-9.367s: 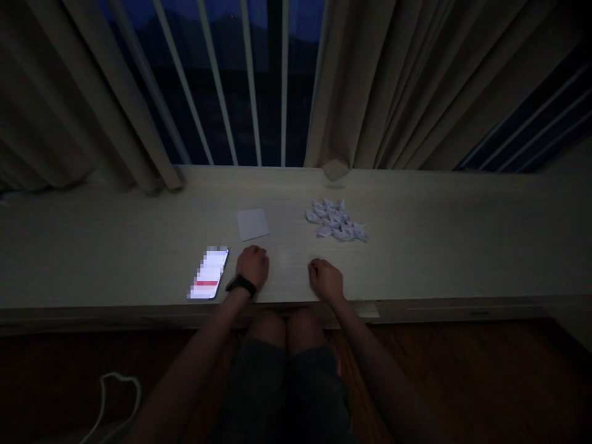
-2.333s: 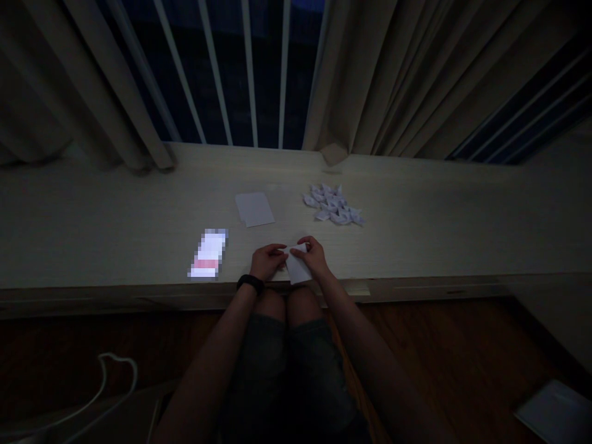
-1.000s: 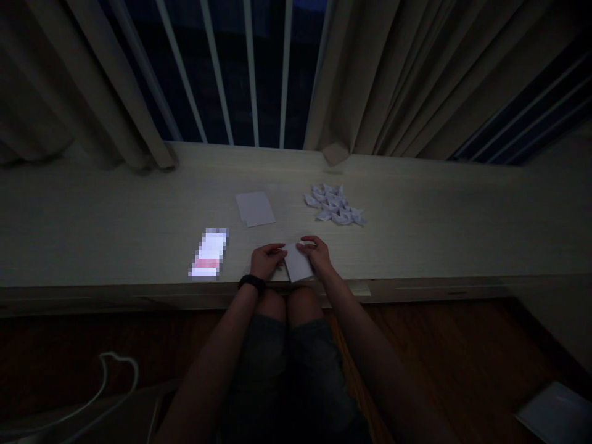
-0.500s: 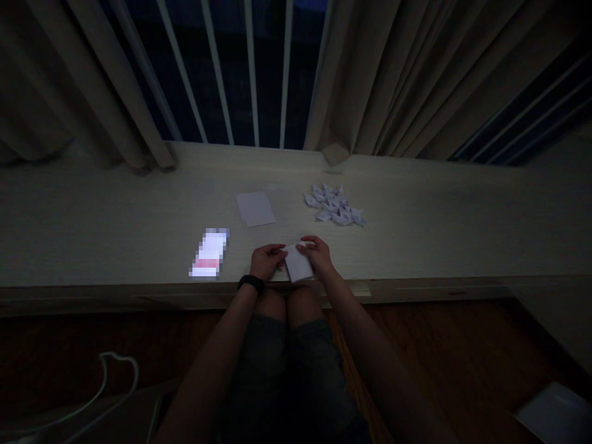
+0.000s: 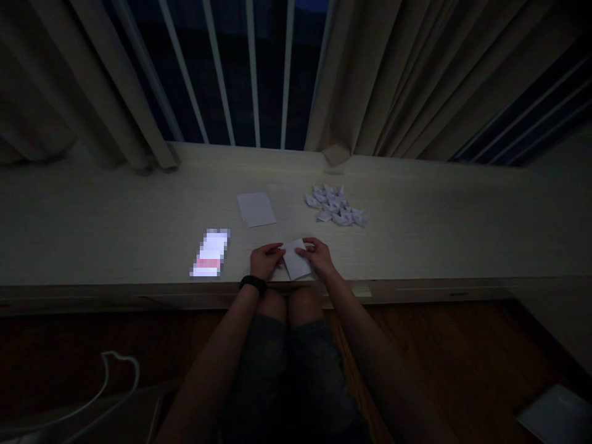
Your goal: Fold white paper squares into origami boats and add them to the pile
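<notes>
A small white sheet of paper (image 5: 296, 261) is held between my two hands, close to the front edge of the pale ledge. My left hand (image 5: 267, 261) pinches its left edge, thumb and fingers closed together. On the other side my right hand (image 5: 319, 255) grips the paper, thumb on top and fingers behind the upper right edge. Beyond my hands, several folded paper boats (image 5: 333, 205) lie in a cluster. A flat stack of white paper (image 5: 257, 209) rests to their left.
A lit phone (image 5: 211, 253), its screen blurred, lies on the ledge (image 5: 439, 228) left of my hands. Curtains (image 5: 370, 80) and a barred window (image 5: 231, 74) stand behind the ledge. A white cable (image 5: 107, 376) loops at the lower left.
The paper has shifted slightly up and left between my hands and shows more of its top. My left fingers sit more at its edge.
</notes>
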`<action>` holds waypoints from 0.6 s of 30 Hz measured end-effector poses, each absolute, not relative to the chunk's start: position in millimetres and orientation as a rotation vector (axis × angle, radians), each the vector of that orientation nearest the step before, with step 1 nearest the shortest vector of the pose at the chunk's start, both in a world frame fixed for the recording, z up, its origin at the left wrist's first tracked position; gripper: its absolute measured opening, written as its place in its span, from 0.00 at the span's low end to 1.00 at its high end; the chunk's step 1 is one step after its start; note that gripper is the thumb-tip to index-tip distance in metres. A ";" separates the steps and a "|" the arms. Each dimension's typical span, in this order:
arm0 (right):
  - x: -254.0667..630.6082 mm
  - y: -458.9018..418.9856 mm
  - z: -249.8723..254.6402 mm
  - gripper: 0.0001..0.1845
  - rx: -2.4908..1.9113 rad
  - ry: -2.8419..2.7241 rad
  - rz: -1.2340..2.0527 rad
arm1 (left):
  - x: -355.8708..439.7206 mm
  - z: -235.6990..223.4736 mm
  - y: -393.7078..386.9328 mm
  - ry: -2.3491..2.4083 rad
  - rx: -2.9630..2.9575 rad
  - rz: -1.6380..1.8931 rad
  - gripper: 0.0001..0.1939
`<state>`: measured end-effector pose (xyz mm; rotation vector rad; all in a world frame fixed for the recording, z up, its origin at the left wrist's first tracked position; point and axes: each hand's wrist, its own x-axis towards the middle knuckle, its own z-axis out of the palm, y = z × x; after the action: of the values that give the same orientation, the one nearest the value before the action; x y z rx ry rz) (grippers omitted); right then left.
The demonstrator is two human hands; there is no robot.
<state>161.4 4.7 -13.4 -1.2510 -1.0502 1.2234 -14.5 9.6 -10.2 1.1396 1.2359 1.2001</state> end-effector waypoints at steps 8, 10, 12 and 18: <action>165.2 8.2 -19.5 0.27 -1.269 -1.093 1.205 | -13.3 -7.9 9.0 1.249 1.105 1.211 0.20; 166.2 9.4 -22.5 0.27 -1.283 -1.086 1.187 | -13.1 -9.4 9.9 1.241 1.088 1.211 0.21; 167.2 10.4 -25.3 0.24 -1.279 -1.071 1.182 | -13.0 -10.9 10.5 1.230 1.064 1.224 0.22; 168.5 12.1 -26.7 0.18 -1.260 -1.018 1.211 | -12.6 -10.2 9.7 1.206 1.003 1.230 0.24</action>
<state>168.5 12.1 -26.7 -1.2599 -1.0176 1.2109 -12.6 9.7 -10.2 1.0030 1.2061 1.2297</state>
